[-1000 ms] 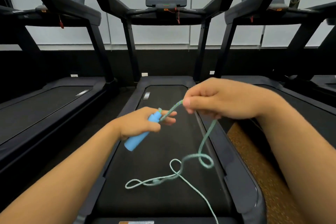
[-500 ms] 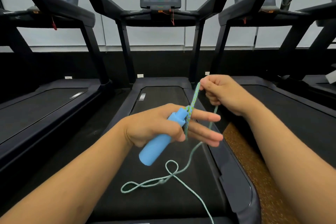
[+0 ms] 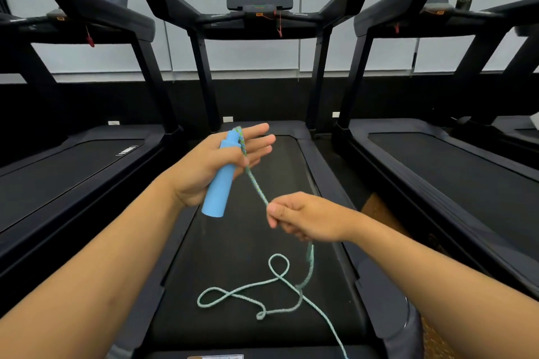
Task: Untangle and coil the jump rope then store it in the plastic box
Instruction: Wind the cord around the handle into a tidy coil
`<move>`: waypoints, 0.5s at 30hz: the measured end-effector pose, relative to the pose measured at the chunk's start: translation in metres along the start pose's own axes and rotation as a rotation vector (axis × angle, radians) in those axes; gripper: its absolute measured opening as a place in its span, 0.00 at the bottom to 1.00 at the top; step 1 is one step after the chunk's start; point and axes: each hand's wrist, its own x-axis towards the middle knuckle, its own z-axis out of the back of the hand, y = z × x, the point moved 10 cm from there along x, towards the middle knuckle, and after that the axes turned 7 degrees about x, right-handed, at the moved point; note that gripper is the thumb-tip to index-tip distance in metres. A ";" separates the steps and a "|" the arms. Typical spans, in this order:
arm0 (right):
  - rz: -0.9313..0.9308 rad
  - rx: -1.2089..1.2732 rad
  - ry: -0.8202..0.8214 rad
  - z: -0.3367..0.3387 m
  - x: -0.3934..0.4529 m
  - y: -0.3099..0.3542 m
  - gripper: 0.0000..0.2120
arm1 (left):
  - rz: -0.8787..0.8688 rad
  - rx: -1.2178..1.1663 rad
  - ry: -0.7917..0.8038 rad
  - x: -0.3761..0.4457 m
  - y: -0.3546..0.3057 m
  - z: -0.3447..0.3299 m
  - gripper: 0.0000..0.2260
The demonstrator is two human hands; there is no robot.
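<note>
Blue foam handle (image 3: 219, 178) lies slanted across the left hand (image 3: 213, 167), thumb clamping it while the fingers spread straight; its long axis runs up and away from the person. From its top, the mint braided rope (image 3: 253, 181) descends rightward to the right hand (image 3: 306, 217), which pinches it, nearer the slack looped and crossed on the treadmill belt (image 3: 233, 242) below. No box is visible.

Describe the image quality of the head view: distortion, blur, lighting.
Head view: wide-angle distortion bows the treadmill rails and uprights outward; lighting is even and soft, no hard shadows or glare; the left hand, handle and right hand are sharp; the rope blurs just below the right hand, while its loops on the belt are crisp.
</note>
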 end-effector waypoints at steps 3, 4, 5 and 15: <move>-0.013 -0.297 0.051 -0.006 -0.007 0.020 0.17 | 0.048 0.065 -0.047 0.001 0.019 0.013 0.31; -0.015 -0.352 0.056 -0.004 -0.011 0.030 0.17 | 0.073 0.124 -0.044 0.001 0.025 0.016 0.31; -0.015 -0.394 0.050 0.003 -0.015 0.041 0.16 | 0.105 0.203 -0.031 0.000 0.033 0.019 0.32; 0.167 -0.355 -0.255 0.100 -0.053 0.108 0.15 | 0.304 0.660 0.429 -0.024 0.066 -0.049 0.30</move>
